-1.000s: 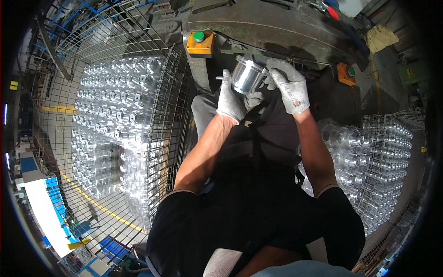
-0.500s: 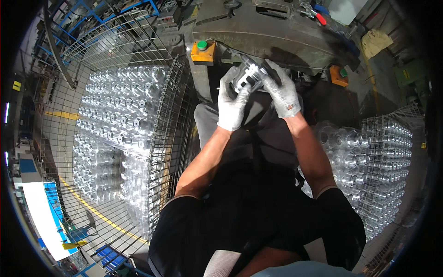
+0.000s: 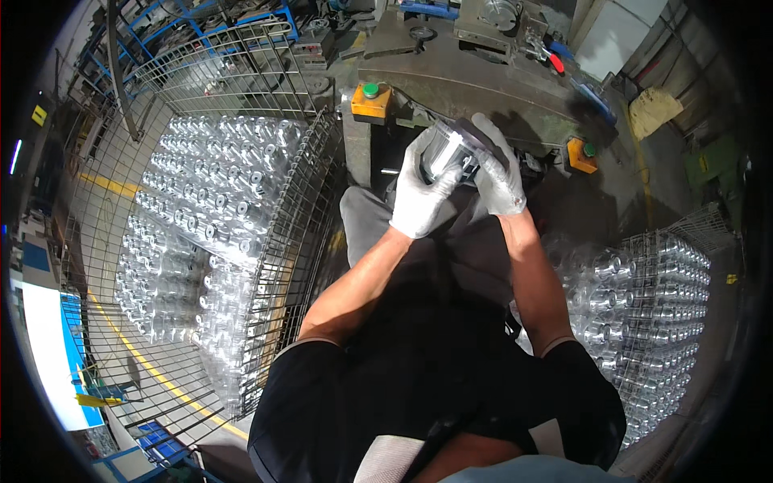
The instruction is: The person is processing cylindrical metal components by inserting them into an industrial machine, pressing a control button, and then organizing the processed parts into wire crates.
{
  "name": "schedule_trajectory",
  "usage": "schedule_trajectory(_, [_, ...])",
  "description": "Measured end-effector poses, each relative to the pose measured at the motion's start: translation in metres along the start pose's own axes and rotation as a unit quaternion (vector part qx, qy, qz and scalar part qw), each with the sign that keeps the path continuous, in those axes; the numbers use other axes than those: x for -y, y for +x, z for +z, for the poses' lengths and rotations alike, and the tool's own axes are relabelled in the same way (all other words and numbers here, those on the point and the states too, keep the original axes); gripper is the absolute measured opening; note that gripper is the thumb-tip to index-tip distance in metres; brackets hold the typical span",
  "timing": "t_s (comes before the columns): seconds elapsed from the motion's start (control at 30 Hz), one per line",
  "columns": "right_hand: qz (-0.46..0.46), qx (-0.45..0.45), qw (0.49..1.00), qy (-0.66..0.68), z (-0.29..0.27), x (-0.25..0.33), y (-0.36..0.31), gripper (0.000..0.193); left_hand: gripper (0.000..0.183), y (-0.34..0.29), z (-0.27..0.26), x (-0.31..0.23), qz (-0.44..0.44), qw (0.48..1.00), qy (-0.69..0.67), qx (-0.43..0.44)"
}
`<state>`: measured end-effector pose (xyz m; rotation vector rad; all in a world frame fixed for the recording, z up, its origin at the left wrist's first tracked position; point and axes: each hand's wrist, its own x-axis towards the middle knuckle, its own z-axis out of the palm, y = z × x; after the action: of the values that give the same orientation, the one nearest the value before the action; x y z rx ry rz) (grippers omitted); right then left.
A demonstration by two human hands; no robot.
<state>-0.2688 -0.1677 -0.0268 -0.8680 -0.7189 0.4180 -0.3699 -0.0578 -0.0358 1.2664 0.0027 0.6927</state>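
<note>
A shiny metal cylindrical part [image 3: 448,151] is held up in front of me, between both hands and close to the front of a metal machine bed [image 3: 467,76]. My left hand [image 3: 420,191], in a white glove, is closed around its left and lower side, the thumb laid across the surface. My right hand [image 3: 501,179], gloved likewise with dark smudges, grips the opposite side, where a darker rim shows. Palms and fingers hide part of the piece, so its ends are not fully visible.
A wire cage [image 3: 310,185] at my left holds stacked shiny parts [image 3: 217,185] in clear plastic. More parts [image 3: 644,322] fill another cage at my right. Two yellow boxes with green buttons, a left one [image 3: 371,106] and a right one [image 3: 581,156], flank the machine front. A red-handled clamp [image 3: 555,63] sits on top.
The metal part has turned between my hands, showing more of its smooth side and a dark rim. Both hands have shifted slightly to the right in the picture, and the view itself has moved.
</note>
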Motion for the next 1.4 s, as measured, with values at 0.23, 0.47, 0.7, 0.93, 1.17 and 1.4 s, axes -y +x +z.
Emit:
schedule_trajectory(0.23, [0.036,-0.005,0.996,-0.084,0.007,0.000,-0.001,0.054,0.076,-0.001,-0.012,-0.007,0.145,0.951,0.263,-0.069])
schedule_trajectory(0.47, [0.135,-0.033,0.990,0.031,0.013,-0.009,0.004,0.044,0.071,0.000,-0.029,0.002,0.014,0.991,0.070,-0.110])
schedule_trajectory(0.7, [0.134,-0.050,0.987,-0.075,0.022,-0.015,0.009,0.039,0.047,0.006,-0.046,0.005,-0.170,0.914,-0.334,-0.154])
schedule_trajectory(0.93, [0.176,-0.044,0.977,-0.111,0.020,-0.026,0.006,0.038,0.051,0.006,-0.067,0.013,-0.277,0.842,-0.437,-0.153])
schedule_trajectory(1.17, [0.205,-0.046,0.973,-0.091,0.002,-0.033,0.003,0.038,0.055,0.009,-0.086,0.018,-0.255,0.817,-0.498,-0.139])
schedule_trajectory(1.4, [0.227,-0.067,0.969,-0.070,-0.025,-0.047,-0.006,0.037,0.055,0.030,-0.080,0.014,-0.240,0.845,-0.451,-0.158])
